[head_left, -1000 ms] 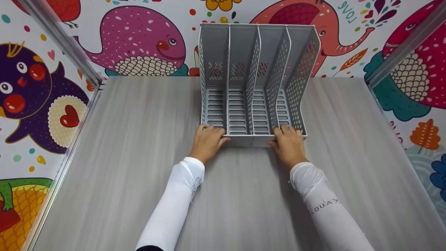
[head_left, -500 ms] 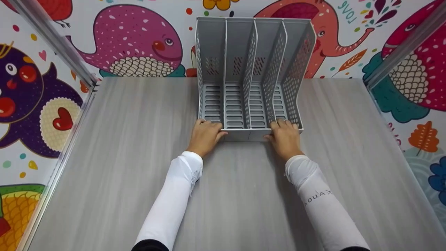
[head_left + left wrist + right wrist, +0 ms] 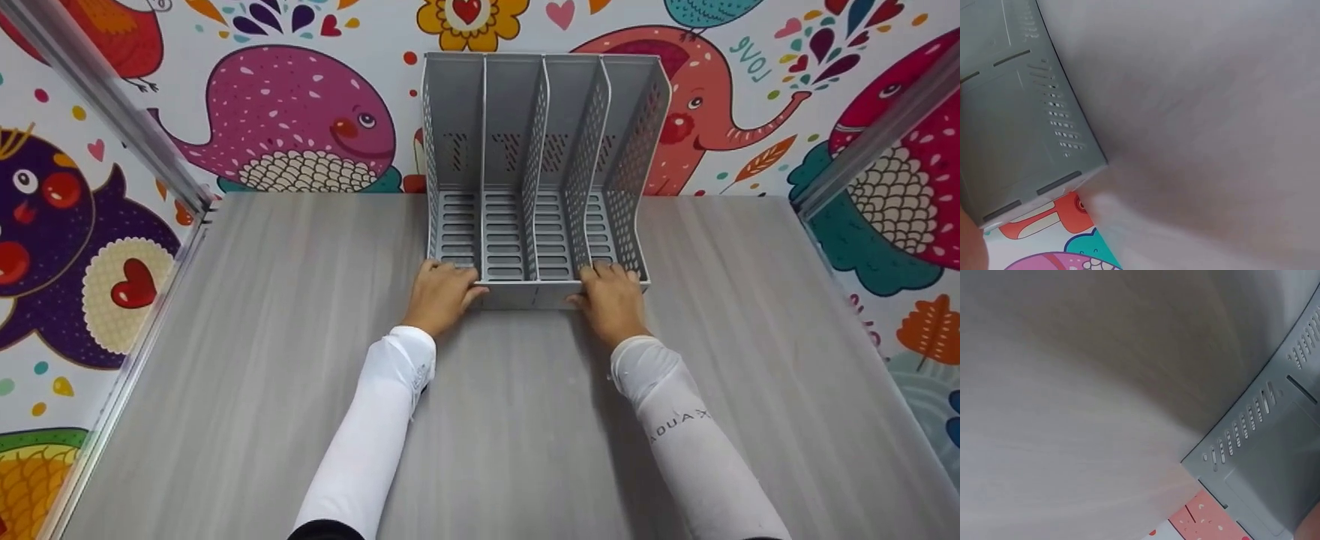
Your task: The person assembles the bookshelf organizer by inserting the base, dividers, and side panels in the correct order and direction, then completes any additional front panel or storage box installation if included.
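A grey plastic file holder (image 3: 517,296) with several upright dividers and a slotted bottom stands on the table, near the back wall. My left hand (image 3: 441,296) grips the left end of its low front wall, fingers over the rim and thumb in front. At the right end of the same wall, my right hand (image 3: 613,300) holds on in the same way. In the left wrist view the front face of the file holder (image 3: 1005,129) shows, with slots and small vents. The right wrist view has the file holder's other front corner (image 3: 1264,467), with a fingertip at the edge.
The wood-grain table (image 3: 517,420) runs under both forearms. Behind it rises a wall printed with cartoon animals (image 3: 300,112). Metal posts stand at the back left (image 3: 120,105) and back right (image 3: 877,142) corners.
The file holder has shifted slightly away from me, toward the back wall, with both hands keeping their grip on its front wall. The head view has tilted a little too.
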`<move>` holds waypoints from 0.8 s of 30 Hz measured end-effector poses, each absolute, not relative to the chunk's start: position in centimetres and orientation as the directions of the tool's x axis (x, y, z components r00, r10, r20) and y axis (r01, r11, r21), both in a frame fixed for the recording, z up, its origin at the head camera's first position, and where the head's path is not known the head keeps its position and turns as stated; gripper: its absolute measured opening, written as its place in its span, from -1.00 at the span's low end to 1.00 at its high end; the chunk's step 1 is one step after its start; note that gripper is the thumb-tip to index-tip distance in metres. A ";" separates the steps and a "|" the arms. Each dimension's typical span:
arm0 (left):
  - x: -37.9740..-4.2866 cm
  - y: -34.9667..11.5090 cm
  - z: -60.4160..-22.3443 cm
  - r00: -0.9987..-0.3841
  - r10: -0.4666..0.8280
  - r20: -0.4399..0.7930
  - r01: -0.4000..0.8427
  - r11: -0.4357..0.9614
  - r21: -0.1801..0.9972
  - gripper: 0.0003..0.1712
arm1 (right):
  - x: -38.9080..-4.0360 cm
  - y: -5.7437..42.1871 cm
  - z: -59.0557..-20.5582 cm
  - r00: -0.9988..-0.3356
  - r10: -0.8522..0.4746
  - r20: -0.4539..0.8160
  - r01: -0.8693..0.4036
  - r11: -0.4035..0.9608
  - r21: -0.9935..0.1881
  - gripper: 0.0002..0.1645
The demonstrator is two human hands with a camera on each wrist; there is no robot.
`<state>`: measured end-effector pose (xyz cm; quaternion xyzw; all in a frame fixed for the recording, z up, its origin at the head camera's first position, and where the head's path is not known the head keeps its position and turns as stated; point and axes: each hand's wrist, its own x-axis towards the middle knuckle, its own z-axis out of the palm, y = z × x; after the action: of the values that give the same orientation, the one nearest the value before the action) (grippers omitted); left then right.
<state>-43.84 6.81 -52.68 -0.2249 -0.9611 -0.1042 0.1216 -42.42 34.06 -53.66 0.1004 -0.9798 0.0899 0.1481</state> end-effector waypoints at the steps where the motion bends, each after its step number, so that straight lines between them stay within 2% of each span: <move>1: -43.9 6.8 -52.5 -0.870 0.406 0.279 0.455 0.879 0.143 -0.62 | -42.4 34.0 -53.4 -0.934 -0.169 0.313 -0.224 0.963 -0.147 -0.57; 8: -44.2 6.9 -51.9 -0.872 0.403 0.277 0.455 0.876 0.160 -0.61 | -42.6 34.2 -52.8 -0.934 -0.159 0.321 -0.218 0.963 -0.156 -0.57; 15: -44.6 7.4 -51.2 -0.898 0.432 0.086 0.440 0.873 0.211 -0.50 | -42.7 34.8 -52.9 -0.964 -0.161 0.210 -0.199 0.965 -0.173 -0.49; 18: -45.7 7.9 -50.2 -0.885 0.465 0.033 0.457 0.851 0.258 -0.42 | -43.6 36.0 -51.5 -0.980 -0.174 0.094 -0.192 0.950 -0.248 -0.29; 21: -46.9 8.1 -48.9 -0.883 0.470 0.015 0.447 0.828 0.338 -0.44 | -44.9 36.9 -49.5 -0.979 -0.201 -0.034 -0.171 0.900 -0.400 -0.10; 24: -47.7 7.9 -47.7 -0.902 0.431 0.010 0.404 0.837 0.367 -0.46 | -45.9 37.3 -47.8 -0.966 -0.233 -0.115 -0.150 0.860 -0.487 -0.09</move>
<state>-47.71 7.89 -47.72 -0.2182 -0.9578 -0.1835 -0.0367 -45.95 37.26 -47.81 0.0997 -0.9607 0.2447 -0.0852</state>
